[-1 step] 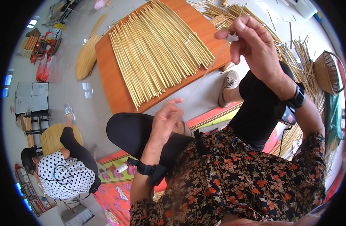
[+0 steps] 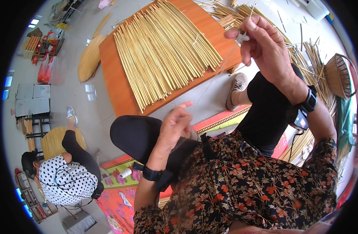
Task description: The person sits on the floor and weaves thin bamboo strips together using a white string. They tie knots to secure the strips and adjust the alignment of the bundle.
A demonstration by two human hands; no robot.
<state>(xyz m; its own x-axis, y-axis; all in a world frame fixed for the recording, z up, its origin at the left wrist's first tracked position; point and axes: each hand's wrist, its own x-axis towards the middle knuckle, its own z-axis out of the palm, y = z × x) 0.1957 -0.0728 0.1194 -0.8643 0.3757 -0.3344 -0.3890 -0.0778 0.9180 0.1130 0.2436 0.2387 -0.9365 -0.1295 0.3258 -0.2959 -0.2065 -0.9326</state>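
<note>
My right hand (image 2: 266,48) is raised beside the table's right edge. Its thumb and fingers pinch a small white wad of thread (image 2: 242,38), and a thin, needle-like sliver stands up above the fingertips. A fine strand slants down from there toward my left. Over my knee is my left hand (image 2: 175,124), its index finger reaching out and the other fingers curled; whatever they pinch is too fine to make out. In front of both hands a mat of straw-coloured stalks (image 2: 163,54), laid side by side, lies on the orange-brown table (image 2: 112,85).
Loose stalks (image 2: 309,66) lie on the floor at the right, beside a wicker basket (image 2: 338,76). A white thread spool (image 2: 125,172) rests on the patterned cloth to my left. Further left, a person in a dotted top (image 2: 66,181) sits bent over near a round woven piece (image 2: 54,142).
Both hands have shifted slightly to the right. The stalk mat and the table stay nearly where they were.
</note>
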